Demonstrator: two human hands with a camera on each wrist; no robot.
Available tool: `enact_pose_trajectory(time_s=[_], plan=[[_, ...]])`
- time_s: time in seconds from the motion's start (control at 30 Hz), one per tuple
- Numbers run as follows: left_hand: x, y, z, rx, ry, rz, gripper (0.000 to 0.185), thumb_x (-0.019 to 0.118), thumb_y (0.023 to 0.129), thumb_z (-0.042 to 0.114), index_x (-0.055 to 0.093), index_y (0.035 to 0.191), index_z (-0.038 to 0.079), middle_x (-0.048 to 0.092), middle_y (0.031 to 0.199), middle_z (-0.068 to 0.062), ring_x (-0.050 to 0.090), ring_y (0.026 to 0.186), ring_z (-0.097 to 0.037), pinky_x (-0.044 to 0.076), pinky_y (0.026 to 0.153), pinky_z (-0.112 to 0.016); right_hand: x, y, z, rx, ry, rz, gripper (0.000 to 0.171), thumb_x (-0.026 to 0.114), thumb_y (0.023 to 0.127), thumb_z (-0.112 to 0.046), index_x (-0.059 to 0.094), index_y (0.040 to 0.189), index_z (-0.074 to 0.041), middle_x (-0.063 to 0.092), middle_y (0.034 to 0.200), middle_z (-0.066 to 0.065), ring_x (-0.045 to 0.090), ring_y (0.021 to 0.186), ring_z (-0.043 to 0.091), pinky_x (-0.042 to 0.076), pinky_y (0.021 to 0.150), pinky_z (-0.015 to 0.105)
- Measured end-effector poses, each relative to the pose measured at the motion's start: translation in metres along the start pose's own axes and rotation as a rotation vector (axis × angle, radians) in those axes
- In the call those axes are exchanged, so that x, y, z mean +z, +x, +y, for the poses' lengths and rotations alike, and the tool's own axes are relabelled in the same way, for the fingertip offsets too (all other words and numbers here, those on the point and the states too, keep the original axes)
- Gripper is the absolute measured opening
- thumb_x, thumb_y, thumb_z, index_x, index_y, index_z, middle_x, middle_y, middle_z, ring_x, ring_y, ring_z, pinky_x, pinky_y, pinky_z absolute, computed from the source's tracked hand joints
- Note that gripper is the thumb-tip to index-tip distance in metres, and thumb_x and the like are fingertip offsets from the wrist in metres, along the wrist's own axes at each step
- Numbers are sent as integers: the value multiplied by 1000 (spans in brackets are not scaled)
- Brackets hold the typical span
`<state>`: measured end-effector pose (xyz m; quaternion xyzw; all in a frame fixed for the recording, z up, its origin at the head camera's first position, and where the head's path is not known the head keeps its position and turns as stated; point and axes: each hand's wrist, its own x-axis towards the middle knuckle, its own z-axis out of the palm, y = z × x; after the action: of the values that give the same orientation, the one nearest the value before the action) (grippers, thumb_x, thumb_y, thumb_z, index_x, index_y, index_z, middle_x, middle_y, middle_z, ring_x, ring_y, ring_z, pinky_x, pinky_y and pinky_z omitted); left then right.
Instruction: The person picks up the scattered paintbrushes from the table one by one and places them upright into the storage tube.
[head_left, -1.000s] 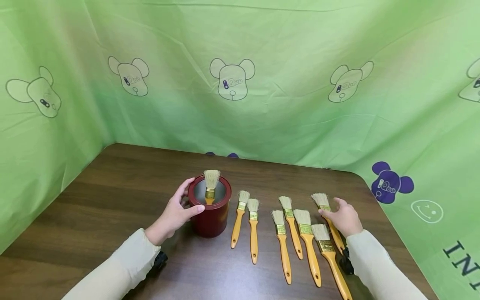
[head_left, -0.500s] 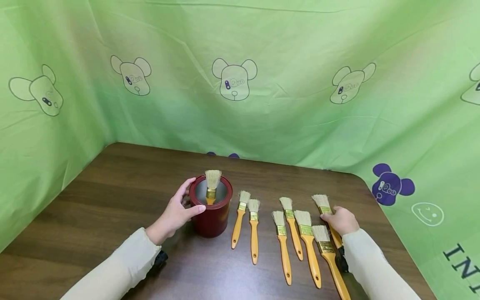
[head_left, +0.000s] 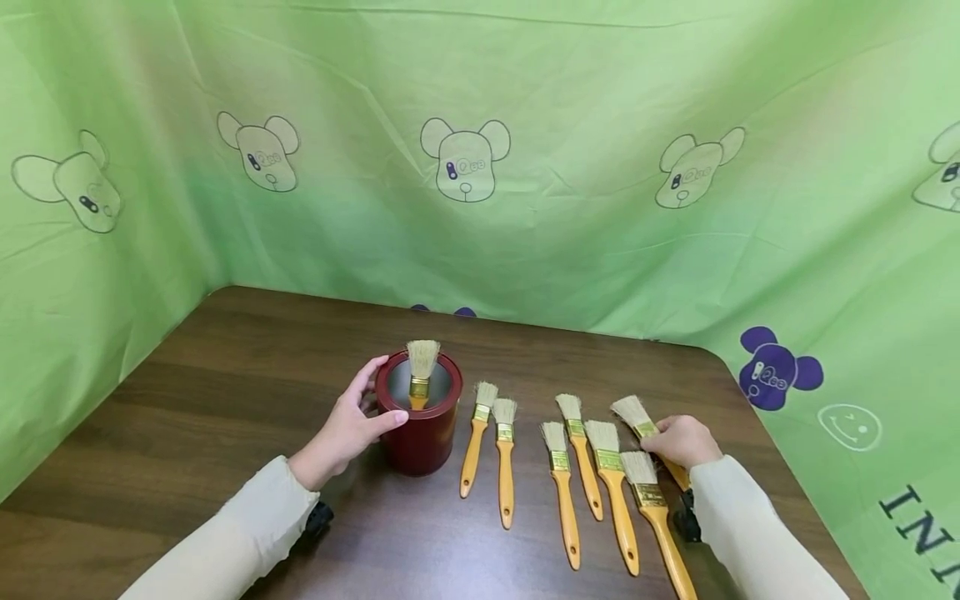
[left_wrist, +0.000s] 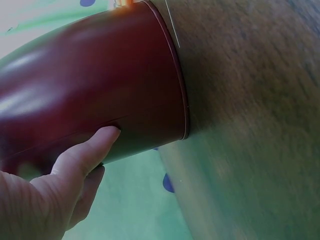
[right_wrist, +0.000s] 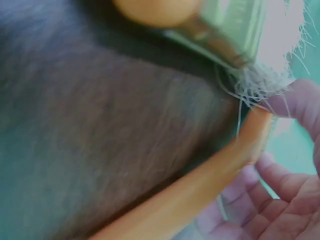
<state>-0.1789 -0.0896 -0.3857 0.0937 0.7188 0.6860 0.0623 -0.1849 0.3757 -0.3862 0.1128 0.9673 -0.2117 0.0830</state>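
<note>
While my left hand [head_left: 343, 433] gripped the dark red cylindrical metal can [head_left: 422, 425], thumb and fingers curled on its wall, my right hand [head_left: 681, 442] closed around the orange handle of the rightmost flat bristle paintbrush [head_left: 647, 430] on the brown wooden table [head_left: 225, 375]. One paintbrush [head_left: 422, 371] stood upright in the can; five others [head_left: 558, 467] lay between the hands.

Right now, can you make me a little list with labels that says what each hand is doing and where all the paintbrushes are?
Left hand: left hand grips the side of the red cup.
Right hand: right hand grips the far-right brush by its handle.
In the cup: one brush, bristles up.
Lying on the table: six other brushes in a row, such as the nearest to the cup.
Table: dark wooden table.
Behind: green cloth with bear pictures.
</note>
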Motion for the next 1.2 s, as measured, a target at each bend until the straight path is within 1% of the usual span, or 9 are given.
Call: enact_pose_trajectory(time_s=[0.1, 0.17, 0.33, 0.57, 0.7, 0.83, 0.9, 1.03, 1.2], plan=[[-1, -1, 0, 6, -3, 3, 77, 68, 83, 2, 28, 147, 9, 42, 118, -21, 51, 105, -30, 47, 62, -34, -2, 0, 0, -44, -6, 35, 49, 69, 77, -21, 56, 106, 17, 61, 97, 28, 58, 74, 27, 50, 67, 44], [-2, -1, 0, 6, -7, 5, 76, 68, 83, 1, 28, 147, 9, 42, 118, -21, 51, 105, -30, 47, 61, -35, -4, -1, -1, -61, -5, 54, 52, 69, 76, -21, 54, 107, 17, 61, 98, 29, 58, 75, 29, 49, 68, 45], [-3, 0, -1, 1, -12, 3, 75, 67, 83, 1, 28, 147, 10, 41, 120, -22, 50, 108, -34, 48, 63, -34, -8, -3, -4, -83, -5, 70, 53, 69, 76, -21, 52, 109, 17, 61, 97, 29, 58, 75, 29, 49, 69, 46], [-1, -2, -2, 0, -1, -6, 77, 68, 83, 2, 27, 147, 10, 41, 120, -22, 50, 110, -35, 49, 64, -35, -13, -7, -13, -118, -1, 79, 55, 69, 78, -21, 52, 114, 17, 60, 103, 32, 59, 81, 33, 48, 73, 48], [0, -1, -1, 3, -12, -13, 76, 68, 84, 3, 26, 148, 10, 41, 120, -22, 49, 110, -35, 48, 63, -35, -20, -10, -23, -128, -14, 84, 55, 68, 77, -21, 52, 114, 16, 60, 102, 30, 59, 80, 32, 48, 71, 47], [0, -3, -1, -31, -29, -10, 77, 68, 85, 5, 25, 148, 13, 39, 124, -22, 46, 117, -38, 49, 67, -38, -26, -13, -41, -147, -20, 90, 55, 66, 76, -21, 52, 116, 14, 59, 104, 30, 58, 84, 34, 48, 72, 47], [0, -4, -1, -57, -36, -8, 77, 67, 85, 5, 24, 149, 15, 37, 127, -22, 44, 120, -39, 50, 70, -41, -23, -16, -51, -161, 14, 104, 55, 66, 77, -20, 52, 117, 14, 59, 104, 29, 58, 85, 35, 48, 72, 46], [1, -5, 1, -79, -52, -8, 78, 67, 86, 5, 23, 150, 16, 36, 129, -22, 45, 115, -37, 52, 71, -46, -10, -28, -70, -194, 120, 168, 52, 65, 78, -16, 53, 120, 12, 59, 101, 24, 56, 86, 32, 46, 70, 41], [2, -5, 3, -79, -68, -15, 78, 66, 87, 3, 22, 150, 15, 36, 129, -22, 47, 107, -31, 51, 70, -43, 7, -46, -98, -276, 203, 260, 47, 66, 76, -11, 57, 118, 8, 60, 99, 19, 57, 84, 27, 45, 70, 37]])
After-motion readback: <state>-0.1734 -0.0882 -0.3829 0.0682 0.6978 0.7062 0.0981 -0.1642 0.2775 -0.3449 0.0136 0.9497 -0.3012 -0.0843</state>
